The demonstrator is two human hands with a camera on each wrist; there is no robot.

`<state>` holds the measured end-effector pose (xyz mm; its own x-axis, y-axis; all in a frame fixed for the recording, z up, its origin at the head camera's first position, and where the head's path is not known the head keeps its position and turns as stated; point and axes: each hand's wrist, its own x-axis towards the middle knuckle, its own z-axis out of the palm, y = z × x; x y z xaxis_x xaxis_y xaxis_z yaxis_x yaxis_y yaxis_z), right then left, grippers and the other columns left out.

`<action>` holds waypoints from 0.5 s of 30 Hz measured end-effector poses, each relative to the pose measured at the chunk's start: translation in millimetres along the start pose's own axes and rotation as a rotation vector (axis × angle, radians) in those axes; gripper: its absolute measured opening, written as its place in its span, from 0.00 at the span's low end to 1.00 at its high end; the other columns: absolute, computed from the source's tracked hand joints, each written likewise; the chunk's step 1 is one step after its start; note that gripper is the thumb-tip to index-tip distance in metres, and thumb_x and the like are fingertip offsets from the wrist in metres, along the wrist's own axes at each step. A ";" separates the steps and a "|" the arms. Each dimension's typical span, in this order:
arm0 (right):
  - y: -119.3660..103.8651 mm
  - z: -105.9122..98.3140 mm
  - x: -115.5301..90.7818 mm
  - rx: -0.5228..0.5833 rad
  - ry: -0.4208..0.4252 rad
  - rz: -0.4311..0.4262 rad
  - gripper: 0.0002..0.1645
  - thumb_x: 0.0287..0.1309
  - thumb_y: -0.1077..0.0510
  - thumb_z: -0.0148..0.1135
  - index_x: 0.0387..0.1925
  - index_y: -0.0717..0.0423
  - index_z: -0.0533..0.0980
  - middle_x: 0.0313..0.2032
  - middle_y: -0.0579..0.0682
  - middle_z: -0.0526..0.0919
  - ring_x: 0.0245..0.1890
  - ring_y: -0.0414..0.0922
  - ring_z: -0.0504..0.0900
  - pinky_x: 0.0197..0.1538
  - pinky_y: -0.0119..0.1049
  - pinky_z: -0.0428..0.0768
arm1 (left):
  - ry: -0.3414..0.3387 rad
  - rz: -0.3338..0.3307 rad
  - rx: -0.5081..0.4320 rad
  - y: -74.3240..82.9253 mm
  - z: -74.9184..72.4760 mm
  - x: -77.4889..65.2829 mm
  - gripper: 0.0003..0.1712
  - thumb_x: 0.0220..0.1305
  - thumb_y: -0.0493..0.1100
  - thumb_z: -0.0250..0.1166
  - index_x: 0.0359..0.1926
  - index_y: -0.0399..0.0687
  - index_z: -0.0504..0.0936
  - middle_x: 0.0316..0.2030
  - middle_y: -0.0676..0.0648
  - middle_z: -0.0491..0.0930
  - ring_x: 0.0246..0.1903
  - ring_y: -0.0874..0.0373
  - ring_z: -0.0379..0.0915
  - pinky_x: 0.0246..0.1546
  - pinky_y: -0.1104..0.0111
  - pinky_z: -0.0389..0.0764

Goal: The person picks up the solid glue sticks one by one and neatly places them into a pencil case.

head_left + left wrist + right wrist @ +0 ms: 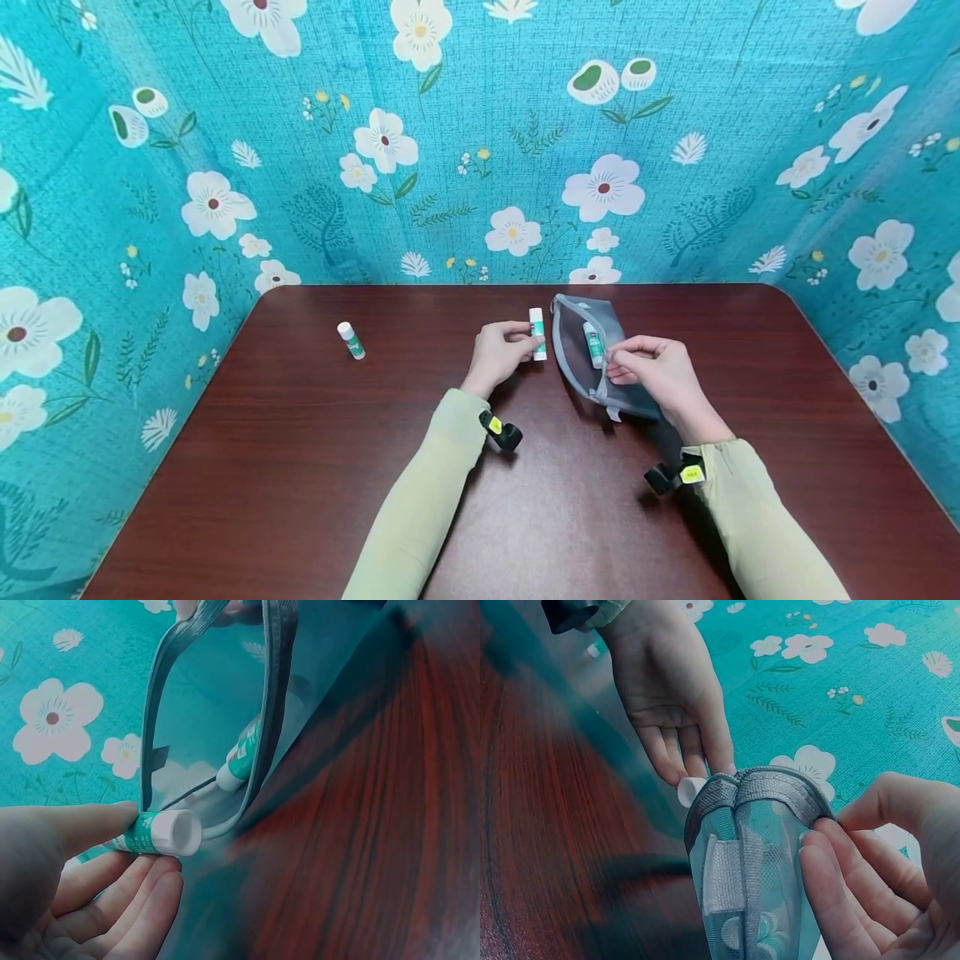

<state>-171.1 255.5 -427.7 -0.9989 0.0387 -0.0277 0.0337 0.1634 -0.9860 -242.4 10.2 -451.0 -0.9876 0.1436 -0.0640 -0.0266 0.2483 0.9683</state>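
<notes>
My left hand (pixel 500 352) pinches a white and green glue stick (pixel 537 325) between thumb and fingers, just left of a grey mesh zipper pouch (pixel 626 321). In the left wrist view the stick's white end (pixel 178 832) is beside the pouch's unzipped mouth. With thumb and fingertips my right hand (pixel 660 372) pinches the pouch's right rim, and the mouth gapes. Another glue stick (pixel 593 345) lies inside the pouch, seen also through the mesh in the left wrist view. The right wrist view shows the pouch's zipper edge (pixel 780 787) held by my right fingers.
A third glue stick (pixel 351 341) lies on the dark wood table (pixel 300 467), well to the left. Blue floral cloth (pixel 465 167) hangs behind the table and along both sides. Each wrist wears a black camera strap (pixel 501 431).
</notes>
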 end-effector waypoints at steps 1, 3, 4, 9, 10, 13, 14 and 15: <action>-0.1 -0.1 0.0 -0.001 0.000 0.001 0.21 0.67 0.59 0.68 0.50 0.76 0.80 0.33 0.54 0.88 0.30 0.45 0.89 0.38 0.39 0.87 | -0.004 0.000 -0.001 0.5 1.4 0.0 0.19 0.62 0.42 0.75 0.53 0.41 0.87 0.35 0.48 0.88 0.31 0.57 0.86 0.35 0.69 0.86; -0.4 -0.1 -0.1 -0.001 0.000 0.002 0.21 0.67 0.59 0.68 0.50 0.76 0.80 0.33 0.55 0.88 0.30 0.45 0.89 0.38 0.39 0.87 | -0.009 0.002 -0.007 2.2 4.0 -0.2 0.19 0.63 0.41 0.75 0.54 0.41 0.87 0.34 0.48 0.87 0.31 0.55 0.87 0.35 0.68 0.86; -0.7 -0.1 -0.3 -0.001 0.001 0.002 0.21 0.67 0.59 0.68 0.50 0.76 0.80 0.33 0.55 0.88 0.30 0.45 0.89 0.38 0.40 0.87 | -0.012 0.005 -0.011 3.0 5.1 -0.2 0.19 0.63 0.41 0.75 0.54 0.41 0.86 0.34 0.48 0.87 0.32 0.53 0.87 0.35 0.67 0.86; -2.5 0.2 -1.8 0.002 -0.002 -0.006 0.21 0.67 0.59 0.68 0.50 0.76 0.80 0.33 0.55 0.88 0.30 0.45 0.89 0.38 0.40 0.87 | -0.014 0.012 -0.045 6.1 10.6 0.2 0.18 0.62 0.39 0.75 0.52 0.40 0.86 0.33 0.47 0.87 0.31 0.51 0.87 0.34 0.66 0.86; -2.8 0.2 -2.0 0.005 -0.003 -0.009 0.21 0.67 0.60 0.68 0.49 0.77 0.80 0.33 0.55 0.88 0.30 0.45 0.89 0.38 0.40 0.87 | -0.016 0.010 -0.050 6.3 11.8 0.3 0.18 0.62 0.39 0.75 0.52 0.40 0.86 0.32 0.47 0.87 0.31 0.51 0.87 0.34 0.66 0.86; -3.3 0.4 -2.3 0.015 -0.005 -0.014 0.21 0.66 0.60 0.68 0.49 0.77 0.80 0.33 0.55 0.88 0.30 0.45 0.89 0.38 0.40 0.87 | -0.025 -0.002 -0.063 7.0 15.3 0.4 0.17 0.62 0.39 0.74 0.51 0.39 0.85 0.32 0.47 0.87 0.29 0.53 0.86 0.33 0.67 0.86; -3.4 0.5 -2.3 0.018 -0.006 -0.016 0.20 0.66 0.60 0.68 0.49 0.77 0.80 0.33 0.55 0.88 0.30 0.45 0.88 0.37 0.40 0.87 | -0.027 -0.008 -0.066 7.1 16.5 0.5 0.17 0.63 0.39 0.74 0.51 0.39 0.85 0.31 0.47 0.87 0.29 0.54 0.86 0.33 0.67 0.86; -3.5 0.5 -2.2 0.020 -0.006 -0.016 0.20 0.66 0.60 0.68 0.49 0.77 0.79 0.33 0.55 0.88 0.30 0.45 0.88 0.37 0.40 0.87 | -0.029 -0.012 -0.071 7.3 17.8 0.8 0.17 0.63 0.39 0.74 0.51 0.39 0.85 0.31 0.47 0.86 0.28 0.54 0.86 0.33 0.67 0.86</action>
<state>-169.1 254.3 -424.3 -0.9995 0.0303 -0.0124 0.0167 0.1442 -0.9894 -240.7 29.2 -448.3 -0.9822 0.1695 -0.0814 -0.0500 0.1816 0.9821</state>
